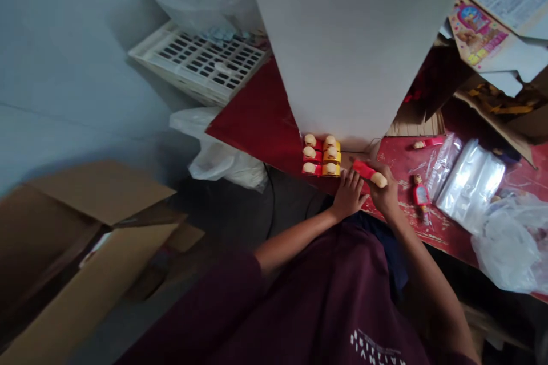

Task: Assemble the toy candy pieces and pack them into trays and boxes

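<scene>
My right hand [385, 189] is closed around a red band-shaped toy [365, 169] with a cream rounded piece at its near end. Beside it, at the red table's front edge, my left hand [347, 196] has its fingers stretched out and holds nothing. Its fingertips are close to the far end of the toy; whether they touch it I cannot tell. Just left of both hands, red toys [312, 154] and yellow toys [332, 155] with similar cream tops stand in two columns, at the foot of a large pale panel [351, 57].
Right on the red table [400, 162] lie a red toy [421, 194], another red piece [428, 142], clear plastic sleeves [468, 182] and a plastic bag [509, 239]. Printed cartons [483, 34] rise behind. A white crate [201, 63] and an open cardboard box [85, 211] are at left.
</scene>
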A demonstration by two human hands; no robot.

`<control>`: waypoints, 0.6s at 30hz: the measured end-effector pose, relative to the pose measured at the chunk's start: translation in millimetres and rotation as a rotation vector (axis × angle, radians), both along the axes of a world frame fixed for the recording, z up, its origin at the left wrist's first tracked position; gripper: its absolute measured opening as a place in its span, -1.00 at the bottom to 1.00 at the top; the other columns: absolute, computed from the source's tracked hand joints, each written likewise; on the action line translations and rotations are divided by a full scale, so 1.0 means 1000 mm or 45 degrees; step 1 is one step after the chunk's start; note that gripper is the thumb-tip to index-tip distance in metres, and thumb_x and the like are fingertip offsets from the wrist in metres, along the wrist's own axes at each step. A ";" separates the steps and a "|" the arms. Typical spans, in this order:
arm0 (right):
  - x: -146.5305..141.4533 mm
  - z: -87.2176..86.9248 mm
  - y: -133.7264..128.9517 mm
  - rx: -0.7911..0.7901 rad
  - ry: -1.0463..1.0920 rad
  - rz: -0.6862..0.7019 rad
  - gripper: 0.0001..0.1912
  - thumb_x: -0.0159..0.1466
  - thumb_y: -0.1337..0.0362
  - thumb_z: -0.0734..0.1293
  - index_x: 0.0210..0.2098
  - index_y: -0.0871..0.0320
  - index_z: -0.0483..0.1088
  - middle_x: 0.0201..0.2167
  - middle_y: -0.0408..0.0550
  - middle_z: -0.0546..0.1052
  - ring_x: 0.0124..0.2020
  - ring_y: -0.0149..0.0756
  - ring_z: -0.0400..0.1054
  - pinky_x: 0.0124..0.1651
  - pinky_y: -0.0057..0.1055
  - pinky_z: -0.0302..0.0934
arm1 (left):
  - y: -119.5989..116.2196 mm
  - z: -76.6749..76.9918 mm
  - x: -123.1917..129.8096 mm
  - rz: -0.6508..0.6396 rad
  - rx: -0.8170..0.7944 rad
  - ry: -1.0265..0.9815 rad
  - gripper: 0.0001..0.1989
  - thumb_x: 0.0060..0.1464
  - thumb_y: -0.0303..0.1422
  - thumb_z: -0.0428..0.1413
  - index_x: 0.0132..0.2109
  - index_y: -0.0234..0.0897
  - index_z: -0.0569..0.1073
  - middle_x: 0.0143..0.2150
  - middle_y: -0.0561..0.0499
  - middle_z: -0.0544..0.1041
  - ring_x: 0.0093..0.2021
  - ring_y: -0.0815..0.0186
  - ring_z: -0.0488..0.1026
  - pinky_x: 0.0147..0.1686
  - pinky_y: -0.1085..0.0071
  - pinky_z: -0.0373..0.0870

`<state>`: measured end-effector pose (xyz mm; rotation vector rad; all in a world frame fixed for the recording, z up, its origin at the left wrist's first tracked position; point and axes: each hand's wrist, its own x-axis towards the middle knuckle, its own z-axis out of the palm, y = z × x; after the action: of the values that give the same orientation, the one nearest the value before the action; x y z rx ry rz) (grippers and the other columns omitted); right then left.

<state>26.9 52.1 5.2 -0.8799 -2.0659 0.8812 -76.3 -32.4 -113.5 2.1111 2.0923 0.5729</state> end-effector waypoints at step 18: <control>-0.056 -0.012 0.052 0.138 -0.474 0.278 -0.69 0.34 0.39 0.25 0.07 0.17 0.39 -0.05 0.12 0.55 -0.03 -0.08 0.43 0.02 -0.16 0.38 | 0.002 -0.019 -0.002 -0.015 0.060 0.000 -0.39 0.30 -0.09 0.02 0.26 -0.54 0.40 0.34 -0.45 0.34 0.46 -0.21 0.07 0.43 -0.24 -0.13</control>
<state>-28.9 103.9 -6.8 -0.8171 -2.5452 0.7500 -78.5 -30.4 -132.8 2.1470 2.0849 0.6269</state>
